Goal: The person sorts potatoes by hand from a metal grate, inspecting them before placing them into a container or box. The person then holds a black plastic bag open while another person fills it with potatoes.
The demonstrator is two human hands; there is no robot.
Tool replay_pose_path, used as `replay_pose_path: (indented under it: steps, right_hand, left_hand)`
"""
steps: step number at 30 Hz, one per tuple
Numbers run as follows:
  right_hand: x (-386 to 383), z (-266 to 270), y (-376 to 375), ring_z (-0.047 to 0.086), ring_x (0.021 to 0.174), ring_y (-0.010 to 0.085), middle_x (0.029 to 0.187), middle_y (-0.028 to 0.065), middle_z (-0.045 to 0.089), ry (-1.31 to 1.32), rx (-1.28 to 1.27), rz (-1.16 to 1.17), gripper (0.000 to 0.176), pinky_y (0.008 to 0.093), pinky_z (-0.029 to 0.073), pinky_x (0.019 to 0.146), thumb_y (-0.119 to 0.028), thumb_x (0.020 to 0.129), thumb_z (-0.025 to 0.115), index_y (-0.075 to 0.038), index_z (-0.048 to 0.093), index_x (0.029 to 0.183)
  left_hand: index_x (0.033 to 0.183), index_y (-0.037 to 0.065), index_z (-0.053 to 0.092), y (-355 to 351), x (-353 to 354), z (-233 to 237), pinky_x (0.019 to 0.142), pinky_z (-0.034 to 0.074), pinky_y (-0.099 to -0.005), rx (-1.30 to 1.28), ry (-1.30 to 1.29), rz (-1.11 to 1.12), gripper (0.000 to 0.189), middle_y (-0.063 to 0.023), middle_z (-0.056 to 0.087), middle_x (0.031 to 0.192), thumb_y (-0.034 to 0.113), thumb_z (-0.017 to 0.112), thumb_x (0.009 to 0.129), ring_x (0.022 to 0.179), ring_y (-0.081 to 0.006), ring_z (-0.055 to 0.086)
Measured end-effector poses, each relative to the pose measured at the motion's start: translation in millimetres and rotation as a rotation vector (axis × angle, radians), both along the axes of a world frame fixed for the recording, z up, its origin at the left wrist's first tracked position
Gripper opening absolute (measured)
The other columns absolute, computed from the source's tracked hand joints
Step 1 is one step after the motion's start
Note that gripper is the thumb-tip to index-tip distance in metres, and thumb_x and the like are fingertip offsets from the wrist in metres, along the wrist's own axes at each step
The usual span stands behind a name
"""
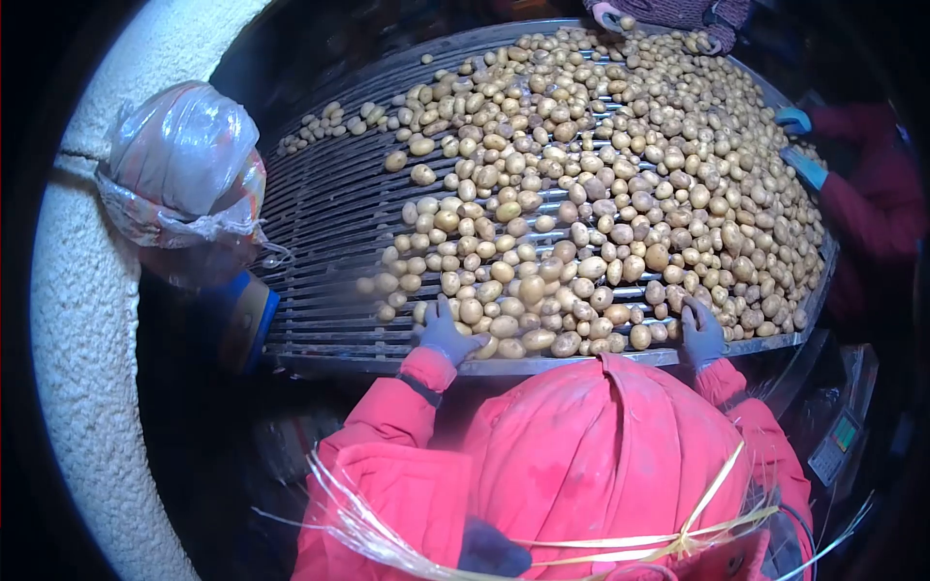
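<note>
Potatoes lie in a thick layer over a slatted metal sorting table. My left hand, in a bluish-grey glove, rests at the near edge with its fingers spread against the closest potatoes. To the right, my right hand wears the same kind of glove. Its fingers are apart and touch potatoes by the near rim. Neither hand appears to grip a potato. Both wrists come out of thick red sleeves.
A plastic-wrapped bundle hangs at the left by a white rough-textured curved post. Co-workers' gloved hands reach in from the right and the far side. A small device with a lit screen is at lower right.
</note>
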State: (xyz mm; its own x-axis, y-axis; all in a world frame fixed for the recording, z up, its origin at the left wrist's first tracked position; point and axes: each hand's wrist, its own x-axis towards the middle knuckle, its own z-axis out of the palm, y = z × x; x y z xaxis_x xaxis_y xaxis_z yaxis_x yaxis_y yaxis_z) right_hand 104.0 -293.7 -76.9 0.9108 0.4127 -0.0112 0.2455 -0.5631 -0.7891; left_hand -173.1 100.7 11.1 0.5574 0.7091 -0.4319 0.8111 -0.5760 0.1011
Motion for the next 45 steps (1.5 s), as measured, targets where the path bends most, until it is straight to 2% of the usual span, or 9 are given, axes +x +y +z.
replay_pose_path:
  steps: [9,15,20,22,24,26,28,34,45]
  right_hand:
    - [-4,1,7,0.066,0.106,0.0299,0.115,0.0126,0.070,-0.074,-0.074,-0.037,0.032,0.0370,0.051,0.093,-0.027,0.095,0.057,-0.010,0.067,0.121]
    - [-6,5,10,0.067,0.106,0.0297,0.115,0.0127,0.070,-0.123,-0.107,-0.044,0.032,0.0373,0.051,0.093,-0.027,0.095,0.058,-0.010,0.067,0.121]
    - [-7,8,9,0.067,0.107,0.0281,0.114,0.0152,0.069,-0.130,-0.159,-0.030,0.030,0.0347,0.051,0.095,-0.023,0.097,0.057,-0.006,0.065,0.120]
    - [-8,6,8,0.066,0.107,0.0298,0.114,0.0142,0.069,-0.138,-0.144,-0.049,0.032,0.0372,0.050,0.095,-0.027,0.096,0.056,-0.010,0.065,0.121]
    - [-9,2,9,0.064,0.108,0.0315,0.115,0.0132,0.068,-0.141,-0.125,-0.062,0.033,0.0397,0.050,0.095,-0.031,0.096,0.055,-0.014,0.066,0.122]
    - [-8,0,9,0.064,0.108,0.0310,0.115,0.0124,0.068,-0.157,-0.193,-0.069,0.033,0.0402,0.049,0.095,-0.031,0.096,0.055,-0.014,0.065,0.123]
    - [-11,6,10,0.064,0.108,0.0310,0.116,0.0120,0.068,-0.160,-0.204,-0.072,0.033,0.0402,0.049,0.094,-0.031,0.095,0.055,-0.014,0.065,0.123]
    - [-9,11,12,0.064,0.108,0.0300,0.115,0.0116,0.068,-0.143,-0.202,-0.065,0.033,0.0399,0.049,0.094,-0.031,0.095,0.056,-0.014,0.065,0.122]
    - [-7,0,6,0.065,0.107,0.0308,0.114,0.0124,0.069,-0.113,-0.112,-0.042,0.032,0.0394,0.050,0.094,-0.031,0.094,0.060,-0.012,0.066,0.119]
  left_hand:
    - [0.154,-0.002,0.010,-25,46,11,0.095,0.050,-0.0377,-0.551,-0.703,0.268,0.121,-0.0241,0.044,0.131,0.025,0.088,0.066,0.114,-0.0328,0.055]
    - [0.146,-0.004,0.029,-12,148,-49,0.099,0.047,-0.0423,-0.227,-0.815,-0.085,0.095,-0.0293,0.053,0.128,0.026,0.082,0.074,0.118,-0.0406,0.055]
    - [0.137,-0.004,0.041,-25,229,25,0.080,0.052,-0.0280,-0.861,-1.407,0.345,0.059,-0.0174,0.057,0.125,0.014,0.072,0.090,0.101,-0.0193,0.058]
    - [0.130,-0.004,0.049,-26,244,4,0.084,0.052,-0.0313,-0.694,-1.426,0.207,0.053,-0.0183,0.058,0.123,0.017,0.073,0.088,0.101,-0.0240,0.060]
    - [0.130,-0.003,0.053,-45,236,5,0.094,0.050,-0.0361,-0.041,-1.139,-0.495,0.055,-0.0207,0.057,0.129,0.019,0.074,0.085,0.108,-0.0295,0.061]
    - [0.125,0.002,0.058,-88,222,5,0.102,0.045,-0.0407,-0.526,-0.913,-0.407,0.049,-0.0192,0.059,0.128,0.024,0.071,0.084,0.116,-0.0340,0.058]
    - [0.122,0.009,0.062,-112,216,-6,0.094,0.048,-0.0427,-0.223,-0.516,-0.891,0.043,-0.0173,0.061,0.118,0.026,0.067,0.083,0.109,-0.0356,0.059]
    - [0.124,0.008,0.063,-127,198,-19,0.088,0.050,-0.0445,-0.205,-0.482,-0.999,0.043,-0.0170,0.060,0.106,0.013,0.066,0.081,0.100,-0.0374,0.060]
    - [0.140,0.004,0.046,17,99,20,0.089,0.059,-0.0370,-0.955,-0.961,0.492,0.041,-0.0093,0.051,0.130,0.017,0.052,0.101,0.113,-0.0215,0.055]
